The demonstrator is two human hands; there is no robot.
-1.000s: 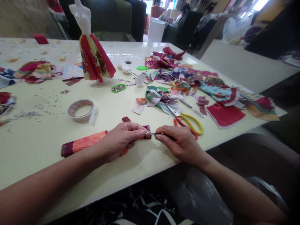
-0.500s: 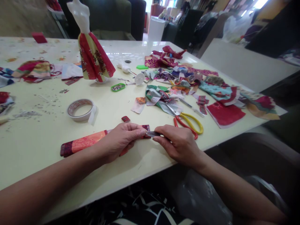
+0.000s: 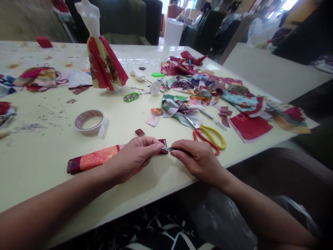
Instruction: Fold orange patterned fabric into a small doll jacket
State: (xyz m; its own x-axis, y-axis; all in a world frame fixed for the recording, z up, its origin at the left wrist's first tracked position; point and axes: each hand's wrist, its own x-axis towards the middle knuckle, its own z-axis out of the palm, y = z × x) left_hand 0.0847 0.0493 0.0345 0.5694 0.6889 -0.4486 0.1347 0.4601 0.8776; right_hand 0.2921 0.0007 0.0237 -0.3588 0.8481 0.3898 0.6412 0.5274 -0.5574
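My left hand (image 3: pixel 139 154) is closed in a pinch near the table's front edge, on something too small to make out. Facing it, my right hand (image 3: pixel 199 158) is wrapped round a small dark pointed tool (image 3: pixel 168 149), whose tip meets my left fingertips. Beneath and behind my left hand lies a folded orange and dark red fabric strip (image 3: pixel 99 158), partly hidden by the hand and forearm. A small red patterned piece (image 3: pixel 139 132) lies just beyond my left hand. Scissors (image 3: pixel 208 137) with red and yellow handles rest beyond my right hand.
A roll of white tape (image 3: pixel 90 122) sits at the left. Behind it stands a small mannequin (image 3: pixel 105 62) in a red and yellow skirt. Near that are a green tray (image 3: pixel 131 97) of small shiny pieces and a white glue gun (image 3: pixel 137 75). Fabric scraps (image 3: pixel 234 100) cover the right side.
The dark tool has turned slightly between my hands, and less of its blade shows. My left fingers have shifted slightly. The objects on the table have not moved.
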